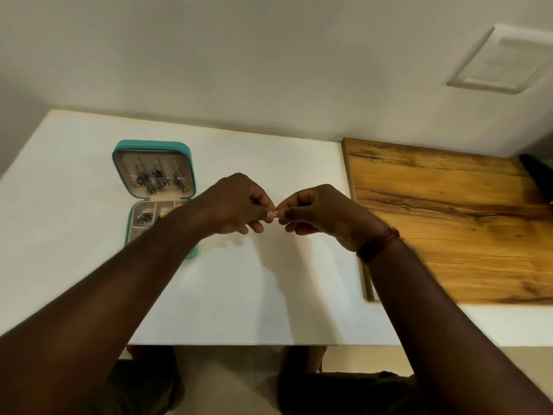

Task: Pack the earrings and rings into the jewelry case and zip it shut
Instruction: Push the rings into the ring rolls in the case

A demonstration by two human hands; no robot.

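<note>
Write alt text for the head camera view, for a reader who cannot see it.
Both hands, left hand and right hand, pinch a tiny gold piece between their fingertips above a white table. To the left lies an open teal jewelry case with silver earrings in its lid; a wooden board sits to the right.

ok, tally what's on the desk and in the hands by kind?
Case: 1, open
Gold piece: 1, pinched between left hand and right hand
Wooden board: 1
Total: 3; jewelry inside the case is too small to count.
</note>
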